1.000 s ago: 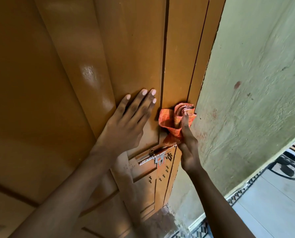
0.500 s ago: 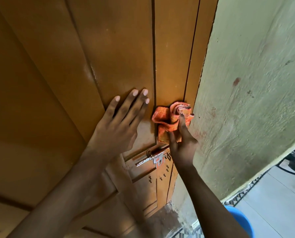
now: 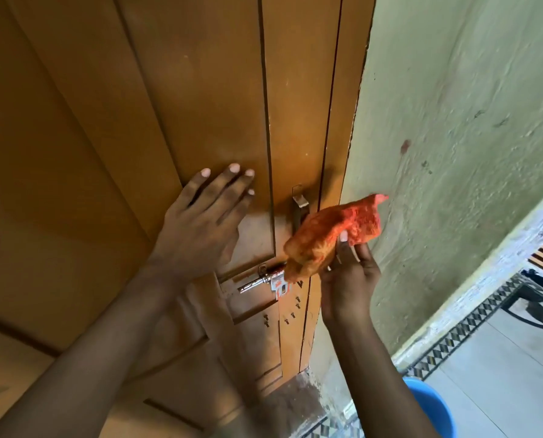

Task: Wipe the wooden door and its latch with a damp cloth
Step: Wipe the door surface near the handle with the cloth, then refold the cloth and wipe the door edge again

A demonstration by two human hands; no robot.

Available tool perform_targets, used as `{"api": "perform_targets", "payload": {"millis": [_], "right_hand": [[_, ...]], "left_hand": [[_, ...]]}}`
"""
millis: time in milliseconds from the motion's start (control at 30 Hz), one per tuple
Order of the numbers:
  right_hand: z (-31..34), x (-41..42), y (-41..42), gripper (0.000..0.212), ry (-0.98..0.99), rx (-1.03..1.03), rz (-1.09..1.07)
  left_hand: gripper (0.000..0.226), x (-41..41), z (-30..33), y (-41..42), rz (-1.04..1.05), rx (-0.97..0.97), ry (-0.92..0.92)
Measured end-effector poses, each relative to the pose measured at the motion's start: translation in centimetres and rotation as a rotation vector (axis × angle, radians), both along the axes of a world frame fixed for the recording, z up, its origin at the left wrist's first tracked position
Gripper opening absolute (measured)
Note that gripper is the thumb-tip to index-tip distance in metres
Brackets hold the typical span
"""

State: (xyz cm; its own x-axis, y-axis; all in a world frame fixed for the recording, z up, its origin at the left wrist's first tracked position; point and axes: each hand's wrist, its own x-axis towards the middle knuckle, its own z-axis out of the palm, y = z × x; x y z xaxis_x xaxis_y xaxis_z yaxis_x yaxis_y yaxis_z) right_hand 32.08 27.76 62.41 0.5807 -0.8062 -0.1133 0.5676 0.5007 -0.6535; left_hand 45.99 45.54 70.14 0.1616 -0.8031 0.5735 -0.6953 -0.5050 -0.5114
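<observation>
The brown panelled wooden door (image 3: 175, 90) fills the left and middle of the view. Its metal slide latch (image 3: 265, 281) sits low on the door, near the frame edge. A metal handle (image 3: 299, 210) is fixed just above it. My left hand (image 3: 205, 222) lies flat on the door panel, fingers spread, left of the latch. My right hand (image 3: 349, 276) holds a crumpled orange cloth (image 3: 333, 232) pinched under the thumb. The cloth is lifted a little off the door, in front of the handle, and its lower end hangs over the latch's right end.
A rough pale green wall (image 3: 459, 147) adjoins the door frame on the right. A blue bucket (image 3: 428, 406) stands on the tiled floor at the bottom right. A patterned tile border (image 3: 472, 327) runs along the wall base, with dark metal furniture (image 3: 538, 298) at the far right.
My right hand has pulled the cloth off the door edge and moved it right and down, uncovering the metal handle. My left hand stays flat on the panel.
</observation>
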Motion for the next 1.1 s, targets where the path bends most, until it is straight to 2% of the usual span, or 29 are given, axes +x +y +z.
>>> {"api": "perform_targets", "payload": {"millis": [67, 133, 200, 233, 400, 567, 633, 733, 800, 900, 967, 1033, 1100], "right_hand": [[0.4, -0.8, 1.1, 0.034, -0.018, 0.072, 0.058], [0.6, -1.3, 2.5, 0.034, -0.018, 0.097, 0.083], [0.6, -1.6, 3.6, 0.033, -0.014, 0.109, 0.099], [0.7, -1.8, 4.0, 0.032, -0.014, 0.111, 0.111], [0.1, -2.5, 4.3, 0.033, 0.008, 0.132, 0.151], [-0.7, -3.2, 4.3, 0.036, 0.236, -0.243, 0.076], [-0.7, -3.4, 3.9, 0.04, 0.274, -0.311, 0.059], [-0.8, -3.9, 2.5, 0.029, 0.334, -0.381, 0.108], [-0.7, -4.2, 1.5, 0.026, 0.384, -0.415, 0.15], [-0.7, -4.4, 0.4, 0.016, 0.447, -0.406, 0.217], [-0.8, -4.4, 0.3, 0.016, 0.47, -0.369, 0.24], [-0.7, -4.4, 0.5, 0.018, 0.491, -0.345, 0.23], [-0.8, -4.3, 1.0, 0.019, 0.501, -0.334, 0.209]], "left_hand": [[0.037, -1.9, -0.6, -0.5, -0.18, -0.232, 0.309], [0.034, -5.1, -1.5, -1.3, -0.319, -0.415, 0.689], [0.043, -7.9, -2.5, -2.2, -0.327, -0.409, 0.986], [0.045, -9.0, -3.1, -2.5, -0.33, -0.404, 1.061], [0.027, -10.5, -4.5, -2.6, -0.281, -0.539, 1.02], [0.028, -10.4, -3.1, -2.4, -0.258, -0.448, 0.879], [0.03, -10.2, -2.3, -2.7, -0.278, -0.463, 0.88], [0.022, -9.8, -2.1, -2.8, -0.279, -0.515, 0.933], [0.016, -10.0, -2.3, -2.8, -0.227, -0.633, 1.146], [0.019, -10.7, -2.6, -2.3, -0.2, -0.929, 1.759], [0.02, -11.2, -3.4, -1.5, -0.248, -1.031, 2.068], [0.021, -11.6, -4.3, -0.9, -0.285, -1.001, 2.156], [0.029, -11.7, -4.9, -0.5, -0.265, -0.93, 2.096]]}}
